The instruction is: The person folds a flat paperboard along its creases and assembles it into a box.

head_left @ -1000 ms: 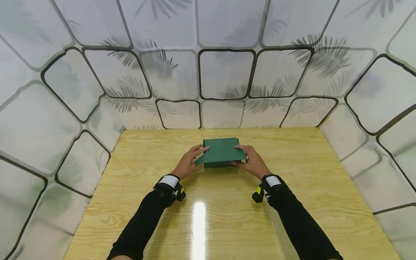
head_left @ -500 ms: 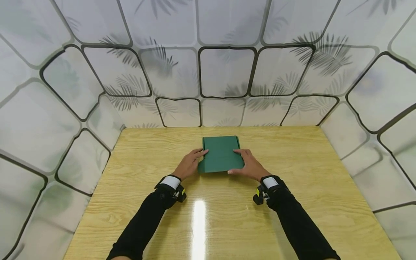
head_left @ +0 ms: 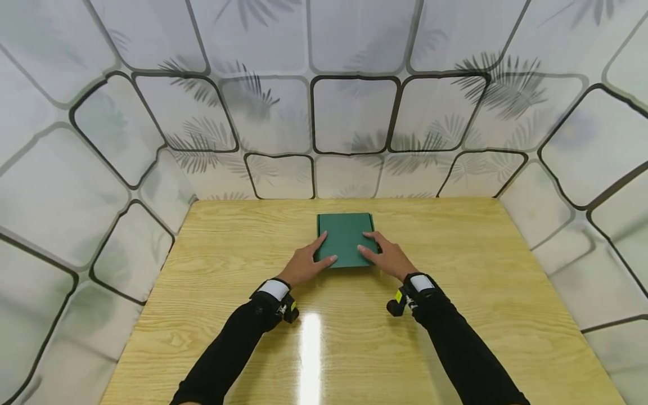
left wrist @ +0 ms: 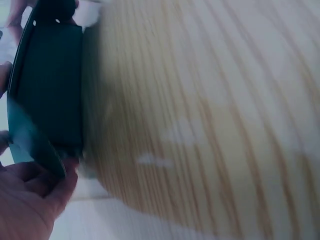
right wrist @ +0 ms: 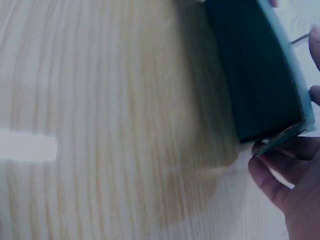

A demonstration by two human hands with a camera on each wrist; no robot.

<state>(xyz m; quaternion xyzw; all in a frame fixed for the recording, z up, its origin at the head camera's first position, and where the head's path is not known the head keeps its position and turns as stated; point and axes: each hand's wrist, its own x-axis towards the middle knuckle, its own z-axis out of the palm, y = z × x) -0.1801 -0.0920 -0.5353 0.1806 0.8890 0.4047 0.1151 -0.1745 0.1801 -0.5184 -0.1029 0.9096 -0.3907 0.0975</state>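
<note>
A flat green cardboard box (head_left: 346, 241) lies on the table with its lid down in the head view. My left hand (head_left: 302, 265) grips its front left corner, thumb and forefinger on the lid. On the right side my right hand (head_left: 392, 260) holds the box, thumb and forefinger on top. The left wrist view shows the dark front wall (left wrist: 52, 85) and a side flap (left wrist: 37, 142) standing out by the left fingers. At the box's end, the right wrist view has right fingers curled at a small flap (right wrist: 282, 139). The other fingers are partly hidden.
The wood-grain table (head_left: 228, 236) extends around the box, with a bright light reflection near the front. A pale patterned cloth wall (head_left: 349, 118) encloses the back and both sides.
The lid's front edge has come down and the left flap no longer sticks out in the head view. My left thumb has moved onto the lid; the right thumb shifted up onto it.
</note>
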